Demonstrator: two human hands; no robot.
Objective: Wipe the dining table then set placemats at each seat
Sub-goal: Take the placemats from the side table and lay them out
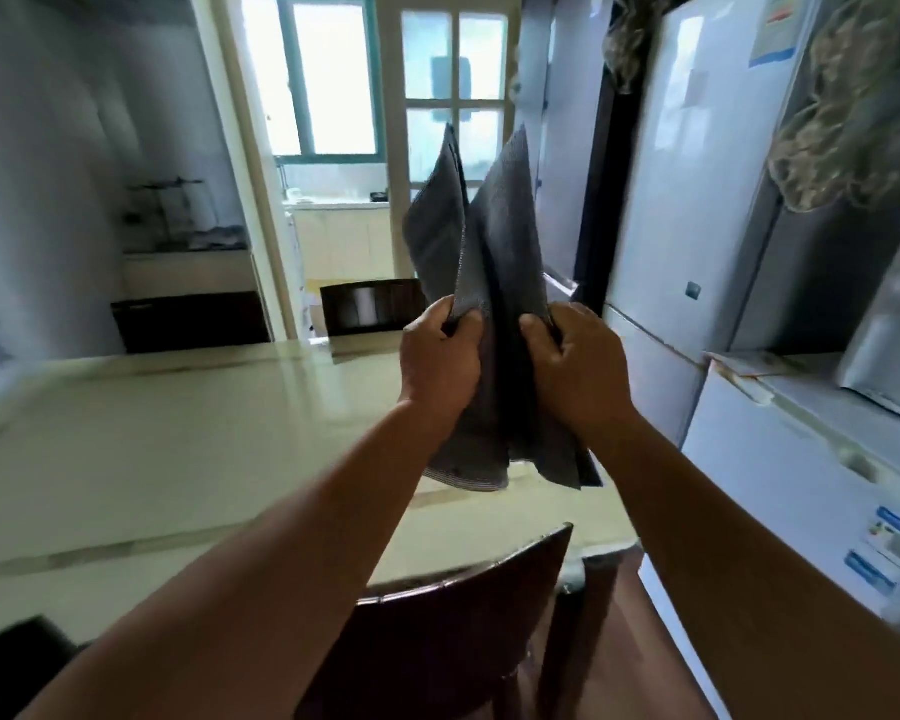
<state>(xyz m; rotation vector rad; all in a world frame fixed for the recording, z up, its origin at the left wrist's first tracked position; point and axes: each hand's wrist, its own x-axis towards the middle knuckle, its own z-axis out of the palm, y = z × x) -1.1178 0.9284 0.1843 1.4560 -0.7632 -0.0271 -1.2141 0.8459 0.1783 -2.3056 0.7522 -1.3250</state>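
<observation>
I hold a bundle of grey woven placemats (494,236) upright in the air above the right end of the pale, glossy dining table (188,433). My left hand (440,363) pinches the left sheets between thumb and curled fingers. My right hand (578,363) grips the right sheets the same way. The mats fan apart above my hands, and their lower edges hang below my wrists, just over the table top.
A dark wooden chair (458,615) stands at the near table edge. Another chair (372,306) sits at the far side. A white fridge (697,174) and a low white cabinet (801,459) line the right. A dark seat (191,322) is at far left.
</observation>
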